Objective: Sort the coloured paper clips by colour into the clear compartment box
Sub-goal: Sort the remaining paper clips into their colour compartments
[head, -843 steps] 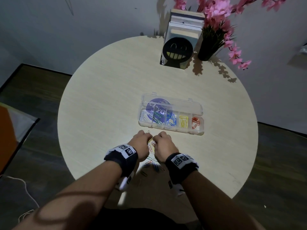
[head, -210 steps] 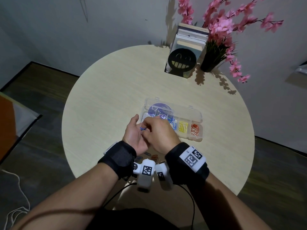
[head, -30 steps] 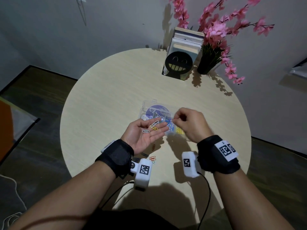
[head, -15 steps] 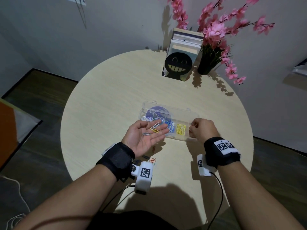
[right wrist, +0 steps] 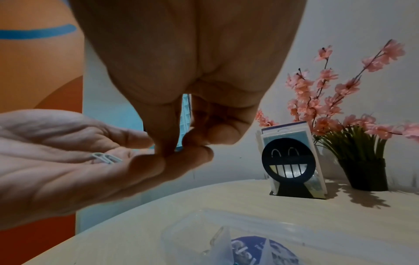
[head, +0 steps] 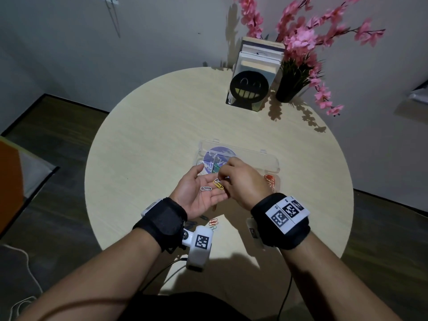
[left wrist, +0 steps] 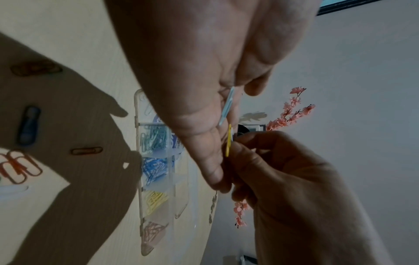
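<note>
My left hand (head: 196,195) lies palm up above the table, fingers nearly straight. A white paper clip (head: 206,188) rests on the palm, and a yellow clip (head: 218,185) and a second white clip (head: 217,180) rest on the fingers. My right hand (head: 220,179) reaches in from the right; thumb and forefinger pinch down on these two clips, and I cannot tell which one they grip. The right wrist view shows this pinch (right wrist: 179,149) closed on the left fingers. Beyond the hands the clear compartment box (head: 271,166) stands open, holding white, green, blue, yellow and red clips.
Several loose clips (head: 213,222) lie on the round table (head: 143,147) under my left wrist. A smiley-face book stand (head: 251,89) and a vase of pink flowers (head: 289,89) stand at the far edge. The table's near rim is close to my body.
My right hand has come back left from the box's right end to the left palm and closed its fingertips on the clips there. The left hand stays palm up.
</note>
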The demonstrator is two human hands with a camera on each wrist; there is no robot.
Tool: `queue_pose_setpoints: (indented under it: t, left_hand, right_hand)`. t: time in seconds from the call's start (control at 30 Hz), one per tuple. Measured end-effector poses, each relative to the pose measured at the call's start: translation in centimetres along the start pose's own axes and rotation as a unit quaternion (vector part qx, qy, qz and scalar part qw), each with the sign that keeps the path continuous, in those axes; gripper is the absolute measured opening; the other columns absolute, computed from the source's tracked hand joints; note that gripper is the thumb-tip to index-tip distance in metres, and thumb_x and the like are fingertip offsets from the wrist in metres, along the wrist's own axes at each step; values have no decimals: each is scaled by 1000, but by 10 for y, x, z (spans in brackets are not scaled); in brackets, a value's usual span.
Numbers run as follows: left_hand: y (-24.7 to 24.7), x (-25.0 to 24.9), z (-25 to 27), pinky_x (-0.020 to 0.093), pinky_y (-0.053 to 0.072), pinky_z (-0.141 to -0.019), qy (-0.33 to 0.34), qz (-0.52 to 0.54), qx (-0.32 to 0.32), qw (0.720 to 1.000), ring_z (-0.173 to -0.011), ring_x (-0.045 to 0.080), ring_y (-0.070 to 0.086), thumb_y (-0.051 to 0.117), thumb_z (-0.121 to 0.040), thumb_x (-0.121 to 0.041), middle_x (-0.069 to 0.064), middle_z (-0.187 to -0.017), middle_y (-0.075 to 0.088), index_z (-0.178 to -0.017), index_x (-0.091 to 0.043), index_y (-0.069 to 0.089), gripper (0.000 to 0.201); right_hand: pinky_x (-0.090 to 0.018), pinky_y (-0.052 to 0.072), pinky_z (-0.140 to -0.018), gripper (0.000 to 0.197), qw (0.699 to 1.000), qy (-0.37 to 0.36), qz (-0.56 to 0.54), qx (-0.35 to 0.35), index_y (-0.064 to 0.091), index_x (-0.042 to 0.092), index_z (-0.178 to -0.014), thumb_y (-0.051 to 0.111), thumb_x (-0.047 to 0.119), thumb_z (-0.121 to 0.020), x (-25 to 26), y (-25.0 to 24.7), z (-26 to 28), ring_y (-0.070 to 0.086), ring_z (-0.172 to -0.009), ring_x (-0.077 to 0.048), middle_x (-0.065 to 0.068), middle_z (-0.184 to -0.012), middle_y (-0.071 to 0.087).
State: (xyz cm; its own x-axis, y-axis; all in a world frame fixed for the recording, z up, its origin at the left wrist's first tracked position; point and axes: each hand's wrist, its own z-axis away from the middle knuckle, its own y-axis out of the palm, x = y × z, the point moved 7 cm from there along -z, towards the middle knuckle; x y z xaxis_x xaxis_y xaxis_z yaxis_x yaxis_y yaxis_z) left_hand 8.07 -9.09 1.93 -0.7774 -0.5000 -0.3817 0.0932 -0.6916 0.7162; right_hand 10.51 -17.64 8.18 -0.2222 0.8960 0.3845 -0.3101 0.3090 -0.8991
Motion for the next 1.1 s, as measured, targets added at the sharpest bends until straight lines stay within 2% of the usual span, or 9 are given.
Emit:
queue_pose_setpoints:
  t: [0.13,0.27,0.43,0.5,0.63,0.77,0.93,1.03,1.1]
  left_hand:
    - [-4,1,2,42,50,-92,-4,-2,-7,1000,-97,32,64,30,-96,-47,21,-102,63,-125,4,53,63]
    - [-2,2,4,42,51,-90,-2,-1,-4,1000,-91,29,65,30,-96,-47,16,-93,64,-109,2,60,59]
    - [0,-1,6,38,57,-78,12,14,-1,1000,-87,28,68,26,-98,-48,18,-88,69,-108,3,59,62]
    - [-2,-2,5,34,57,-76,17,32,-13,999,-85,26,68,24,-98,-53,18,-87,69,-108,2,61,66]
    - [-7,3,4,33,44,-96,-4,68,-37,997,-100,25,66,27,-93,-65,19,-113,66,-118,2,60,80]
    - [-16,3,7,34,45,-97,-2,85,-53,995,-101,25,67,26,-91,-68,18,-115,67,-122,1,58,82]
    - [-25,-5,15,31,57,-77,18,53,-41,998,-85,23,71,16,-93,-66,17,-90,71,-114,0,58,81]
    - [-42,-16,20,44,49,-94,37,39,-69,996,-106,36,64,21,-93,-67,27,-113,65,-126,2,51,82]
    - [-55,-22,22,46,46,-98,43,40,-87,994,-112,41,60,24,-94,-64,30,-121,61,-129,2,48,79]
  right_hand:
    - [-43,51,-73,13,1000,-9,21,8,60,18,-97,56,20,-85,3,3,-2,58,-91,-27,-3,-99,54]
    - [-41,51,-69,10,999,-25,44,11,62,18,-91,54,21,-86,8,2,-3,59,-87,-27,-3,-92,57]
    - [-42,49,-70,12,999,-32,-8,-41,60,15,-90,52,24,-89,19,-15,4,56,-88,-25,-4,-90,56]
    - [-42,49,-72,10,998,-51,-27,-30,59,16,-89,53,24,-88,33,-13,8,56,-90,-25,-3,-91,58]
    - [-37,46,-66,14,996,-86,24,-1,61,17,-94,51,15,-83,55,9,11,57,-90,-31,-6,-90,60]
    - [-33,37,-60,14,994,-93,50,0,58,16,-92,51,10,-81,60,25,6,57,-85,-32,-7,-82,61]
    - [-32,43,-61,6,994,-8,-110,8,53,20,-83,54,14,-83,50,13,-8,55,-75,-23,-3,-80,60]
    - [-23,40,-57,13,981,64,-180,-38,55,21,-76,59,9,-76,26,-2,-36,52,-66,-17,2,-71,59]
    - [-25,41,-59,8,980,102,-169,-37,59,14,-76,59,6,-75,13,0,-55,56,-69,-19,0,-72,62]
